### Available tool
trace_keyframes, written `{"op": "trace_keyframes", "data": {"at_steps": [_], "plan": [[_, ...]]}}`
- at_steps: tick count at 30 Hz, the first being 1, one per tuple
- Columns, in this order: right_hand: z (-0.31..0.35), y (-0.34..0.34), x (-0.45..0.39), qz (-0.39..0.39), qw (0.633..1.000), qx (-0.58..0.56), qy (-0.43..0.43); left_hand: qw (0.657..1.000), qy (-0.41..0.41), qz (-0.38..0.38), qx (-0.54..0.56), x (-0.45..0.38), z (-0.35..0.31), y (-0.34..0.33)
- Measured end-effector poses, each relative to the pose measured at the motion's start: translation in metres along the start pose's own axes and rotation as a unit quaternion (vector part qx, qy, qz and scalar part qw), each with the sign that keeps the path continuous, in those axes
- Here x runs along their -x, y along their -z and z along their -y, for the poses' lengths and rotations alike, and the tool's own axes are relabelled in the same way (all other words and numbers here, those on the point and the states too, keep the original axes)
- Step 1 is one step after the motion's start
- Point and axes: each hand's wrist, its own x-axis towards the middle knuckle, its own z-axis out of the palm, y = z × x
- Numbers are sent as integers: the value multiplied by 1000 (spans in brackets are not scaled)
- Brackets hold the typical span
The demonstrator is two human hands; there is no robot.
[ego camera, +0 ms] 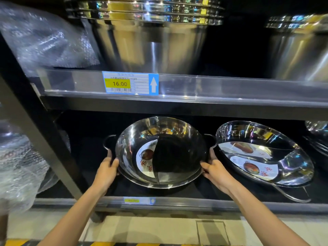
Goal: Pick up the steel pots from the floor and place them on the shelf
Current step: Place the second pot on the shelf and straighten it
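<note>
A round steel pot (160,151) with a curved divider, two dark loop handles and a paper label inside sits tilted toward me on the bottom shelf (177,204). My left hand (106,168) grips its left rim just below the left handle. My right hand (215,168) grips its right rim below the right handle. A second divided steel pot (262,153) with labels inside leans on the same shelf right beside it, almost touching the held pot's right handle.
The upper shelf (195,96) carries a price tag (130,83), a stack of large steel basins (147,32) and another stack (300,47) at the right. Bubble-wrapped goods (40,38) fill the left. More steel ware (317,135) sits far right. A black upright post (44,148) stands left.
</note>
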Motion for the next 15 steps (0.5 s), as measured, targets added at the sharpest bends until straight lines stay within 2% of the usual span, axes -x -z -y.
{"op": "trace_keyframes", "data": {"at_steps": [6,10,15], "plan": [[5,7,-1,78,996,-52,-8,998,7,4,56,-9,-13,-2],[0,17,6,144,990,4,2,998,-16,47,44,-1,-7,2],[-1,20,6,151,988,31,-5,994,-22,101,28,0,0,1]]}}
